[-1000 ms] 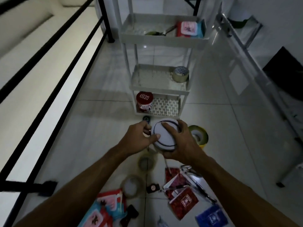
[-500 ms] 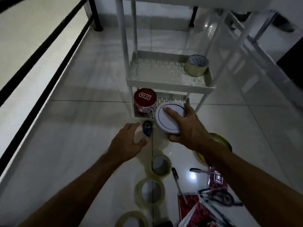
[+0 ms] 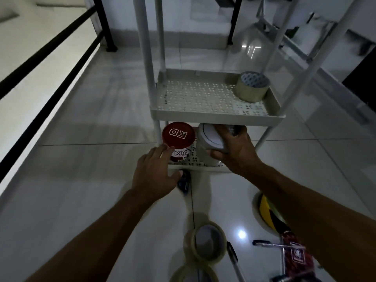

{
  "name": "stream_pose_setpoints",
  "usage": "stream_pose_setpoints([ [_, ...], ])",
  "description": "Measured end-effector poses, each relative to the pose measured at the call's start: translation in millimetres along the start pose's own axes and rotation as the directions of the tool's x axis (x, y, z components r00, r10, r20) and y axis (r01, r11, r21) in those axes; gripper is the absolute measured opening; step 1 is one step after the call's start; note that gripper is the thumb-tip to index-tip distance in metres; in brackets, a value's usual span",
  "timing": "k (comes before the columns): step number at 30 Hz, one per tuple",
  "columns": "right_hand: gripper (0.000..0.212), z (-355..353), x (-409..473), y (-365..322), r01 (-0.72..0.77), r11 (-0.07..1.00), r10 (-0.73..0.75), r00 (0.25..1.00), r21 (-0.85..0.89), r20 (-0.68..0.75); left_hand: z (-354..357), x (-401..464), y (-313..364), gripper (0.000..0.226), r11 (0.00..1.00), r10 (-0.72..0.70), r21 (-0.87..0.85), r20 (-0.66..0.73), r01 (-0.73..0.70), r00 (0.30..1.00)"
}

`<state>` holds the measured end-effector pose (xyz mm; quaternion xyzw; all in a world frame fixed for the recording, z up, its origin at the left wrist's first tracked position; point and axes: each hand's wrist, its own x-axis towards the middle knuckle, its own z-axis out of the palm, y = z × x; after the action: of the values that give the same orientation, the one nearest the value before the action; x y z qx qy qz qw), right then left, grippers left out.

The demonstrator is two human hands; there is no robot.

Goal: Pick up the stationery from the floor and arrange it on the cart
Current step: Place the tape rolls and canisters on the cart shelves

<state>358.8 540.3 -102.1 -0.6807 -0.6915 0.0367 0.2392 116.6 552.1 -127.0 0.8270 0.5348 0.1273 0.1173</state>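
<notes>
The person's right hand (image 3: 234, 148) is now pushing the white round container (image 3: 211, 139) onto the bottom shelf (image 3: 195, 159) of the cart, just under the middle shelf (image 3: 215, 117). A second ago both hands were cradling that container out over the floor; half a second ago it was only nearing the cart's edge. Its grip is closed around the container's side, thumb below, fingers over the far rim. The container is sitting just beside the red-lidded KD tub (image 3: 179, 139), apparently touching it or nearly so.

The left hand (image 3: 155, 176) has let go and is hovering open, fingers spread, with its fingertips at the tub's near side, perhaps steadying it.

So one more item is about placed, but plenty is waiting on the floor: the clear tape rolls (image 3: 205, 244), the yellow-and-black tape (image 3: 266, 212), a pen (image 3: 234, 259), the red packet (image 3: 295, 255) and a small dark object (image 3: 184, 182) by the cart's foot. A brown tape roll (image 3: 252, 89) is resting on the middle shelf.
</notes>
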Motion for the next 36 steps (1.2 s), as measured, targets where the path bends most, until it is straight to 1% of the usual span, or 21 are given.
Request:
stream_pose_setpoints([
  [2, 0.093, 12.1, 3.9, 0.6, -0.077, 0.997, 0.077, 0.997, 0.022, -0.024, 1.4, 2.9, -3.8, 0.079, 0.998, 0.021, 0.060, 0.010, -0.021, 1.000],
  [4, 0.092, 20.8, 7.8, 3.8, -0.090, 0.996, 0.091, 0.995, 0.011, -0.048, 0.9, 3.7, -8.7, 0.079, 0.998, 0.034, 0.053, 0.027, -0.036, 0.999],
  [6, 0.096, 26.9, 10.4, 7.8, -0.027, 0.999, 0.026, 0.999, -0.027, -0.034, 0.5, 4.9, -12.7, 0.081, 0.999, 0.041, 0.004, 0.063, -0.041, 0.997],
  [8, 0.093, 31.9, 9.4, 12.1, 0.046, 0.998, -0.045, 0.999, -0.047, 0.024, 1.6, 6.0, -14.9, 0.083, 0.999, 0.046, -0.017, 0.092, -0.045, 0.995],
  [11, 0.068, 38.8, 2.8, 25.6, 0.121, 0.992, -0.117, 0.987, -0.026, 0.108, 6.7, 7.8, -13.9, 0.084, 0.998, 0.039, -0.045, 0.088, -0.035, 0.995],
  [13, 0.057, 39.3, -1.3, 32.3, 0.153, 0.988, -0.154, 0.983, 0.020, 0.097, 11.2, 8.7, -9.7, 0.084, 0.997, 0.048, -0.056, 0.080, -0.043, 0.996],
  [15, 0.055, 39.5, -0.3, 35.0, 0.161, 0.985, -0.165, 0.984, 0.058, 0.065, 16.1, 10.2, -3.9, 0.083, 0.997, 0.049, -0.057, 0.077, -0.045, 0.996],
  [16, 0.055, 41.5, 2.0, 35.7, 0.153, 0.986, -0.158, 0.984, 0.064, 0.077, 17.9, 11.2, -1.2, 0.082, 0.997, 0.046, -0.058, 0.073, -0.042, 0.996],
  [17, 0.055, 42.7, 5.0, 36.3, 0.149, 0.988, -0.152, 0.983, 0.030, 0.101, 19.2, 12.3, 1.2, 0.081, 0.998, 0.046, -0.056, 0.067, -0.042, 0.997],
  [19, 0.052, 45.1, 6.4, 34.4, 0.101, 0.995, -0.104, 0.979, 0.025, 0.176, 20.1, 15.4, 5.1, 0.079, 0.997, 0.060, -0.050, 0.042, -0.058, 0.997],
  [20, 0.054, 47.5, 5.0, 34.0, 0.072, 0.997, -0.077, 0.981, 0.031, 0.176, 20.2, 16.1, 6.4, 0.079, 0.997, 0.064, -0.049, 0.028, -0.063, 0.998],
  [22, 0.063, 47.6, -0.6, 29.4, 0.009, 0.998, 0.001, 0.987, -0.061, 0.160, 19.9, 16.6, 9.1, 0.079, 0.997, 0.066, -0.043, 0.006, -0.066, 0.998],
  [24, 0.068, 42.7, -4.1, 22.5, -0.023, 0.991, 0.044, 0.986, -0.132, 0.161, 19.4, 15.1, 12.3, 0.080, 0.997, 0.062, -0.036, -0.002, -0.062, 0.998],
  [25, 0.071, 39.4, -6.4, 19.8, -0.019, 0.989, 0.045, 0.983, -0.145, 0.179, 19.3, 13.1, 14.7, 0.080, 0.998, 0.060, -0.037, -0.001, -0.060, 0.998],
  [27, 0.080, 31.2, -13.6, 14.7, 0.034, 0.986, 0.001, 0.979, -0.166, 0.205, 17.3, 7.4, 20.0, 0.080, 0.997, 0.062, -0.042, 0.005, -0.062, 0.998],
  [28, 0.086, 25.6, -18.9, 13.4, 0.044, 0.986, -0.010, 0.978, -0.159, 0.209, 15.8, 4.7, 22.7, 0.080, 0.997, 0.068, -0.046, 0.011, -0.067, 0.998],
  [31, 0.097, 11.8, -45.5, 13.2, -0.037, 0.997, 0.051, 0.975, -0.068, 0.217, 10.8, -5.7, 33.1, 0.079, 0.993, 0.089, -0.078, 0.054, -0.084, 0.995],
  [36, 0.089, -8.9, -97.3, 30.6, -0.129, 0.992, 0.124, 0.962, 0.007, 0.242, 15.5, -29.9, 53.4, 0.078, 0.992, 0.115, -0.068, 0.114, -0.107, 0.987],
])
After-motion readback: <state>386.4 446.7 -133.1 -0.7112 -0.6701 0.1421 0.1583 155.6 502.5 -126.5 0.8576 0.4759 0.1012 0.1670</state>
